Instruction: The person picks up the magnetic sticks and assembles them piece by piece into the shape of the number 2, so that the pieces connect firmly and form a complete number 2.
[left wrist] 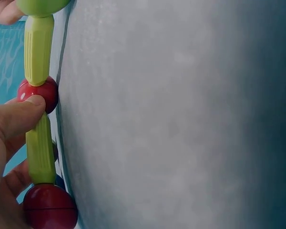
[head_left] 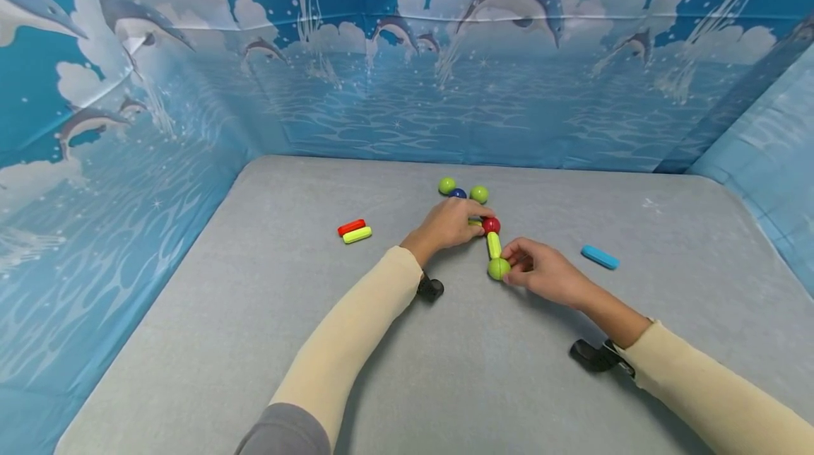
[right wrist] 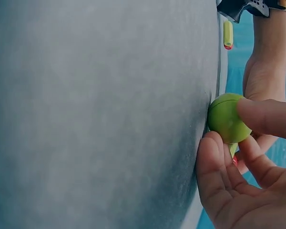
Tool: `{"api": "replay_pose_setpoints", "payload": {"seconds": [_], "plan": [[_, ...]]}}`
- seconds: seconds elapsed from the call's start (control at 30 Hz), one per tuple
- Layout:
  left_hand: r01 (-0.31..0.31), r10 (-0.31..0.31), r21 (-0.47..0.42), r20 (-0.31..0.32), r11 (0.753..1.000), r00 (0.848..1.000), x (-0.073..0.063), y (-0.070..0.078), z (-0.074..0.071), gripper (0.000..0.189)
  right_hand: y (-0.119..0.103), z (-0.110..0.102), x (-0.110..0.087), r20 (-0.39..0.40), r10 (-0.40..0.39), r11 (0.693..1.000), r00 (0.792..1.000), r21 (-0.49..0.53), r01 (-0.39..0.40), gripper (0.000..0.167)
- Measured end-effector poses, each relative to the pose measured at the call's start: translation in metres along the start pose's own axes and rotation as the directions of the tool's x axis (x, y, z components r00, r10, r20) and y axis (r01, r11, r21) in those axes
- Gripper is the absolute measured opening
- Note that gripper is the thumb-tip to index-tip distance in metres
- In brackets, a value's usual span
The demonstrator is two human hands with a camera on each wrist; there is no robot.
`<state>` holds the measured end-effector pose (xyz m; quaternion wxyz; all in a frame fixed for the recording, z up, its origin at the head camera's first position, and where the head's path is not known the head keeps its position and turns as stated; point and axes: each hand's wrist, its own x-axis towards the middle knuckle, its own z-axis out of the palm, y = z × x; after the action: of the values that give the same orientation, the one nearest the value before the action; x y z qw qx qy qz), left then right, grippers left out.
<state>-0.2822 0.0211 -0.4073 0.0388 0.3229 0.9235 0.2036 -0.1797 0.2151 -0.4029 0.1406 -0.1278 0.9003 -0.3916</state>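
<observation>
The left hand (head_left: 450, 223) pinches the red ball (head_left: 492, 226) and the right hand (head_left: 543, 273) pinches the green ball (head_left: 499, 269), the yellow rod (head_left: 494, 246) joining the two, well in from the side edges of the table (head_left: 458, 384). Broad grey surface spreads toward the person, while the blue rod (head_left: 600, 257) lies near the right hand and the red rod (head_left: 351, 227) farther off, left of the left hand.

Six balls (head_left: 479, 193) show at and around the left fingers (head_left: 480, 210) and right fingers (right wrist: 211, 164): three green balls (head_left: 499, 269), two red balls (left wrist: 50, 210) and one blue ball (head_left: 457, 193). Five rods (head_left: 357, 234) appear nearby: three yellow rods (head_left: 494, 245), one red rod (head_left: 352, 227), one light-blue rod (head_left: 599, 257).
</observation>
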Motion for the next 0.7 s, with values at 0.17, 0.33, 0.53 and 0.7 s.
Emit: {"api": "replay_pose_setpoints", "payload": {"seconds": [0.17,0.33,0.53,0.7], "plan": [[0.009,-0.009,0.000,0.005,1.000,1.000,0.001,0.000,0.000,0.036,0.000,-0.001,-0.001,0.006,-0.042,0.999,0.999,-0.018,0.042,0.034],[-0.009,0.009,-0.004,0.033,1.000,0.999,0.000,-0.002,-0.002,0.040,0.001,-0.002,-0.001,0.029,-0.123,0.991,0.992,-0.045,0.124,0.039],[-0.007,0.004,0.050,0.058,0.999,0.998,-0.007,-0.010,-0.008,0.046,0.001,-0.001,0.002,0.048,-0.145,0.985,0.988,-0.089,0.149,0.035],[0.007,-0.010,0.044,0.062,0.999,0.998,-0.012,-0.014,-0.011,0.037,0.002,-0.001,0.003,0.044,-0.151,0.984,0.987,-0.086,0.155,0.032]]}}
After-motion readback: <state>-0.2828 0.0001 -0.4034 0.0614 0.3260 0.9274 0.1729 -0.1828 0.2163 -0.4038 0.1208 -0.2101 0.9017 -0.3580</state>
